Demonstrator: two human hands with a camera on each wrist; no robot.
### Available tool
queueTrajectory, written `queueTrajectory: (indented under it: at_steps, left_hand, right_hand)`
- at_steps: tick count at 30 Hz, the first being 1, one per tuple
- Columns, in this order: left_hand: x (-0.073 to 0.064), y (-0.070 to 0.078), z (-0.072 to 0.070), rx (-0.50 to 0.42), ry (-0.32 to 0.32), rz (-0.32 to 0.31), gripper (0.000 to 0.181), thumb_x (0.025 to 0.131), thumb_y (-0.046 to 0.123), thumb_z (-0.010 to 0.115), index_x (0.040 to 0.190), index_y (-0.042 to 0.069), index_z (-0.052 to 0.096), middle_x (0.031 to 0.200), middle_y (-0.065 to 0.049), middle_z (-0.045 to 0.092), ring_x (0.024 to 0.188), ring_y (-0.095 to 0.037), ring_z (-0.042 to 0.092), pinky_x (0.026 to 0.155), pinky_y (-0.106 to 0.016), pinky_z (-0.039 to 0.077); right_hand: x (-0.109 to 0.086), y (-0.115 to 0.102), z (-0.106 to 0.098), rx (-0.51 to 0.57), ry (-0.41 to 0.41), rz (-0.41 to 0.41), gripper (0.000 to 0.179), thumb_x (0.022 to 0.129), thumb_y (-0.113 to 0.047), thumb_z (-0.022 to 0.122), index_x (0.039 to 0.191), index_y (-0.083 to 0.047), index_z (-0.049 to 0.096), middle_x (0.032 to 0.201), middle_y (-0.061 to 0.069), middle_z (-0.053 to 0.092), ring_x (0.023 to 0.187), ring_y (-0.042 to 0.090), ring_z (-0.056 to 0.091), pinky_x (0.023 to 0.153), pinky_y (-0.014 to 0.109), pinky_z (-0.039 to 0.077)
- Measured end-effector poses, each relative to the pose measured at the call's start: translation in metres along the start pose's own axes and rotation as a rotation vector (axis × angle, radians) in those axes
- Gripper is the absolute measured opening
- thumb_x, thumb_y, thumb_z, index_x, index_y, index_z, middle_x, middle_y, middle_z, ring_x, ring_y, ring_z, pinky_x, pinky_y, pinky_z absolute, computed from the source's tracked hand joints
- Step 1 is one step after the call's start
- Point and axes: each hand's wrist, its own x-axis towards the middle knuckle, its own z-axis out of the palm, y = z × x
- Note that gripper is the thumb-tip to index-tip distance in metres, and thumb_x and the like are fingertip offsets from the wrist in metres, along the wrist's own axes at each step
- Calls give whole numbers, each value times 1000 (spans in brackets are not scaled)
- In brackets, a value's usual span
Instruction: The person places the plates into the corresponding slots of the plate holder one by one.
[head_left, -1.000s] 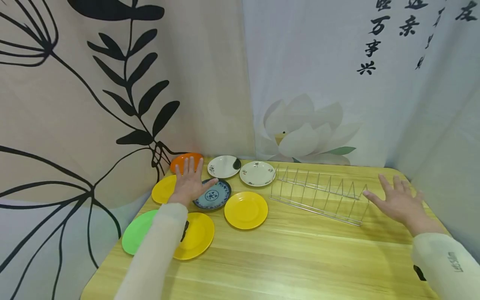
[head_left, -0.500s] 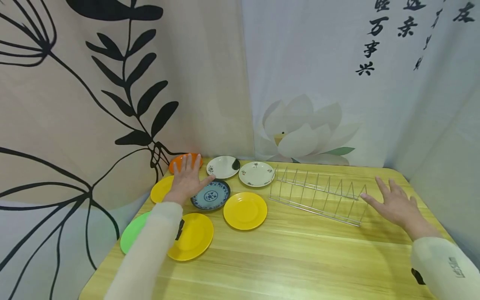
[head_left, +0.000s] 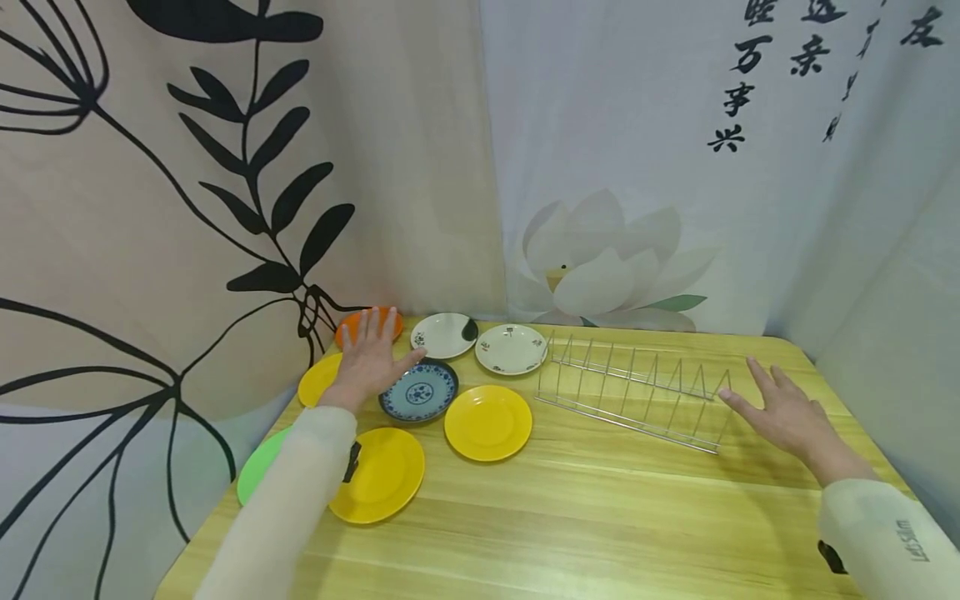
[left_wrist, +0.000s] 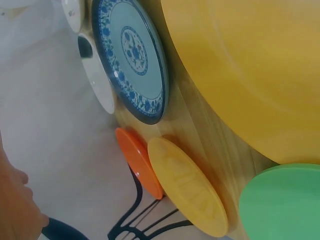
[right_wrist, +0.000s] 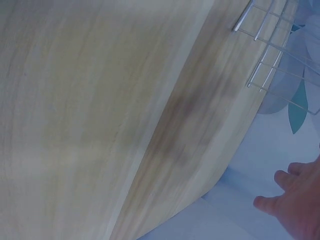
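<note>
My left hand (head_left: 367, 367) hovers with fingers spread over the plates at the table's left, holding nothing. Beneath and around it lie an orange plate (left_wrist: 137, 162), partly covered by the fingers in the head view, a small yellow plate (head_left: 317, 380) and a blue patterned plate (head_left: 418, 392). The left sleeve partly hides a green plate (head_left: 258, 465) and a larger yellow plate (head_left: 386, 477). Over the table's right side, my right hand (head_left: 791, 421) is held out, fingers extended and holding nothing. Its thumb appears close to the right end of a wire dish rack (head_left: 626, 426); contact cannot be told.
Two white plates stand out along the back edge: one with a dark leaf mark (head_left: 442, 336), one with small prints (head_left: 512, 349). Another yellow plate (head_left: 487, 423) lies left of the rack. Printed curtains (head_left: 420, 167) border the wooden table (head_left: 570, 525) behind and at both sides.
The left hand has drifted slightly left over the plates. The right hand has shifted a little and its fingers look closer together. Plates and rack stay put; the head view shifts slightly.
</note>
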Motion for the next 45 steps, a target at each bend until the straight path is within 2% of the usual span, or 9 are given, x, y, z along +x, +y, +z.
queueTrajectory:
  at_steps: [4, 8, 15, 20, 25, 30, 34, 40, 45]
  left_hand:
    - [-1, -2, 0, -20, 0, -3, 101, 93, 74, 38, 159, 10, -4, 161, -22, -14, 147, -37, -19, 112, -62, -17]
    - [-2, -6, 0, -32, -2, -5, 105, 91, 78, 34, 159, 8, -4, 161, -22, -14, 147, -37, -19, 111, -62, -18]
    - [-7, -7, -1, -118, -5, -17, 101, 94, 69, 42, 159, 5, -2, 162, -24, -10, 147, -39, -16, 110, -62, -20]
    - [-9, -8, -1, -142, -15, -24, 101, 94, 72, 39, 159, 5, -2, 162, -24, -8, 148, -40, -12, 111, -63, -16]
    - [-14, -9, 1, -225, -34, -27, 103, 92, 76, 34, 159, 8, -4, 163, -23, -7, 148, -40, -10, 113, -64, -13]
    - [-22, -7, 1, -305, -53, -25, 101, 91, 79, 30, 160, 12, -4, 164, -20, -4, 149, -40, -6, 116, -63, -5]
    - [-30, -2, 1, -366, -63, -9, 96, 94, 74, 30, 160, 12, 0, 164, -19, 1, 149, -40, -2, 117, -63, 0]
    - [-45, 4, 2, -437, -92, 9, 89, 97, 71, 29, 161, 14, 2, 165, -14, 3, 150, -38, -1, 117, -62, 2]
    - [-59, 4, 3, -525, -130, -12, 87, 97, 71, 27, 161, 17, 1, 166, -12, 2, 150, -39, 3, 117, -63, 5]
  right_hand:
    - [1, -2, 1, 20, -3, -10, 89, 102, -60, 34, 157, -6, -10, 148, 48, 1, 127, 71, 13, 94, 84, 13]
    - [2, -3, 2, 56, -8, -23, 88, 103, -58, 35, 157, -5, -9, 149, 47, 3, 128, 70, 14, 93, 83, 17]
    - [5, -4, 5, 193, -40, -54, 85, 104, -53, 38, 158, -7, -8, 152, 43, 5, 132, 68, 11, 93, 83, 17]
    - [7, -5, 7, 201, -56, -43, 84, 104, -54, 37, 158, -9, -9, 151, 44, 10, 129, 68, 20, 91, 82, 25]
    - [8, -6, 9, 248, -80, -27, 84, 104, -54, 37, 158, -11, -11, 151, 43, 12, 130, 63, 26, 90, 79, 31]
    - [8, -7, 11, 311, -101, -16, 84, 104, -54, 37, 158, -13, -12, 151, 43, 14, 131, 62, 27, 92, 77, 33]
    - [7, -7, 11, 335, -101, -19, 83, 104, -53, 37, 158, -12, -11, 150, 43, 16, 129, 64, 29, 92, 77, 34]
    - [5, -4, 12, 367, -102, -24, 82, 104, -52, 38, 158, -11, -9, 149, 43, 19, 128, 67, 24, 92, 78, 30]
    - [4, -2, 15, 410, -110, -24, 82, 105, -50, 40, 159, -10, -8, 150, 42, 21, 130, 66, 22, 92, 78, 29]
